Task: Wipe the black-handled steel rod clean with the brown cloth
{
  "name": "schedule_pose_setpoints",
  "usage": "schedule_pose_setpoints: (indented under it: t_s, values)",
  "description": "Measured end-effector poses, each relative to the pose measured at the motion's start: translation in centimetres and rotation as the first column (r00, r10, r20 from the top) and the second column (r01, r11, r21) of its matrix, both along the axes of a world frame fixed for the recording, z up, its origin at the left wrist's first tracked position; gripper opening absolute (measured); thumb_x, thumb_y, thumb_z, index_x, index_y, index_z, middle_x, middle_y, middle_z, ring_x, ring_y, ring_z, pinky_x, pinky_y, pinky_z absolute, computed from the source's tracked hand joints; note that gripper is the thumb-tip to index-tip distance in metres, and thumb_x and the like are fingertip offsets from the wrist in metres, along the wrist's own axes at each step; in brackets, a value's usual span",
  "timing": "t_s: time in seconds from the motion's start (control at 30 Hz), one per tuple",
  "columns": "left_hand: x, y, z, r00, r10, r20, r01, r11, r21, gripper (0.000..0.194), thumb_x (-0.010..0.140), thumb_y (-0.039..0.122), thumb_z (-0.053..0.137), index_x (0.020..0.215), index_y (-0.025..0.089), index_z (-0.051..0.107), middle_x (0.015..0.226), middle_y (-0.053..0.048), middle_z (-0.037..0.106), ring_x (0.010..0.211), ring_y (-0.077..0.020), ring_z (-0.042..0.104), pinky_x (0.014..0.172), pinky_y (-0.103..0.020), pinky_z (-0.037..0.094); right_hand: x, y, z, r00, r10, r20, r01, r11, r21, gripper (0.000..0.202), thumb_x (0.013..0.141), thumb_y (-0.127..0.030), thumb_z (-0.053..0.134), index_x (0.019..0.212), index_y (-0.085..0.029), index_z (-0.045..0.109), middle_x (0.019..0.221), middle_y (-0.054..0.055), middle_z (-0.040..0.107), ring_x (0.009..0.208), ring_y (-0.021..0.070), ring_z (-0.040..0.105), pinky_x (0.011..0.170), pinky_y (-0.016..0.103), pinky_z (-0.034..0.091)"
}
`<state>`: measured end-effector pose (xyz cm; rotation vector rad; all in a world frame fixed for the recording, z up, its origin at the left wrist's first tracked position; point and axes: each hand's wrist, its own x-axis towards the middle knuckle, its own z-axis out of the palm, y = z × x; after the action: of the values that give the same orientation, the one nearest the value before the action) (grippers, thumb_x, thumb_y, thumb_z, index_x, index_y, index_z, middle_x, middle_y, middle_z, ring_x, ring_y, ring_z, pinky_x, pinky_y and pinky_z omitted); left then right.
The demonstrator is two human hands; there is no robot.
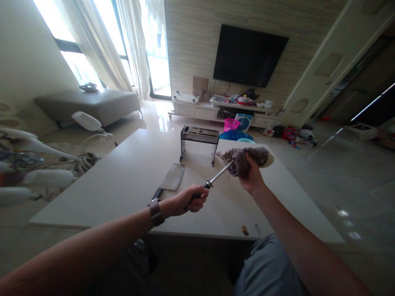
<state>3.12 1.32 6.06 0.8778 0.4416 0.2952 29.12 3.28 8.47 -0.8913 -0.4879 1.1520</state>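
My left hand (196, 198) is wrapped round the black handle of a sharpening steel (220, 172), whose thin metal rod points up and to the right. In my right hand (253, 176) is a bunched grey-brown cloth (242, 161), and the rod's far end meets its folds. Whether the cloth goes all the way round the tip cannot be seen. A cleaver (173, 176) lies flat on the white table (123, 185), its dark handle partly behind my left wrist. Beyond it stands a knife block (199, 144) with clear sides and a slotted black top.
Near the table's front edge lie a small yellow sticker-like piece (245, 230) and a pale spoon-shaped piece (257, 229). A pink basket (231, 124) stands behind the table. White lamp arms (52, 179) reach close to its left side. Further back are a grey bench (92, 105) and a low cabinet (197, 111).
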Motion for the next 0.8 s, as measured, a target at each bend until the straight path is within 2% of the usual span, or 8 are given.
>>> schedule_pose_setpoints:
  t_s: [0.13, 0.27, 0.37, 0.53, 0.8]
  values:
    - [-0.1, 0.4, 0.2, 0.998, 0.061, 0.027, -0.060, 0.997, -0.037, 0.026, 0.085, 0.035, 0.057, 0.071, 0.020, 0.042, 0.050, 0.010, 0.026, 0.040, -0.0051, 0.016, 0.039, -0.019, 0.011, -3.0, -1.1, -0.6, 0.988, 0.144, 0.055, -0.143, 0.990, -0.011, 0.027, 0.076, -0.039, 0.082, 0.099, -0.024, 0.077, 0.105, 0.002, 0.081, 0.106, 0.0240, 0.075, 0.092, 0.039, 0.061]
    - [0.0, 0.5, -0.1, 0.997, 0.066, 0.035, -0.063, 0.995, -0.076, 0.025, 0.085, 0.035, 0.057, 0.071, 0.019, 0.043, 0.047, 0.009, 0.026, 0.038, -0.0051, 0.016, 0.038, -0.018, 0.011, -6.6, -2.5, -1.7, 0.980, 0.192, 0.055, -0.191, 0.981, -0.025, 0.036, 0.061, -0.030, 0.092, 0.093, -0.023, 0.076, 0.098, 0.002, 0.082, 0.094, 0.0241, 0.077, 0.089, 0.037, 0.061]
    - [0.2, 0.2, -0.6, 0.998, 0.052, 0.023, -0.049, 0.994, -0.095, 0.027, 0.084, 0.037, 0.057, 0.069, 0.019, 0.043, 0.046, 0.009, 0.027, 0.037, -0.0050, 0.016, 0.037, -0.018, 0.012, -8.4, -3.3, -2.2, 0.965, 0.255, 0.068, -0.251, 0.966, -0.056, 0.040, 0.058, -0.028, 0.093, 0.092, -0.020, 0.076, 0.095, 0.003, 0.081, 0.087, 0.0239, 0.076, 0.086, 0.037, 0.061]
    - [0.4, 0.0, -0.9, 0.999, 0.030, 0.037, -0.025, 0.993, -0.112, 0.026, 0.081, 0.037, 0.059, 0.069, 0.019, 0.045, 0.045, 0.009, 0.029, 0.036, -0.0051, 0.017, 0.035, -0.018, 0.012, -8.8, -3.6, -2.2, 0.976, 0.189, 0.105, -0.185, 0.982, -0.040, 0.040, 0.056, -0.025, 0.093, 0.091, -0.018, 0.077, 0.093, 0.004, 0.081, 0.085, 0.0228, 0.075, 0.085, 0.036, 0.060]
    - [0.6, 0.5, -0.5, 0.999, 0.047, 0.011, -0.046, 0.999, -0.025, 0.024, 0.084, 0.035, 0.055, 0.071, 0.019, 0.043, 0.049, 0.009, 0.027, 0.040, -0.0058, 0.016, 0.038, -0.018, 0.013, -7.7, -2.6, -1.8, 0.990, 0.122, 0.071, -0.122, 0.993, -0.008, 0.037, 0.057, -0.022, 0.092, 0.091, -0.018, 0.078, 0.094, 0.003, 0.082, 0.085, 0.0227, 0.075, 0.086, 0.037, 0.061]
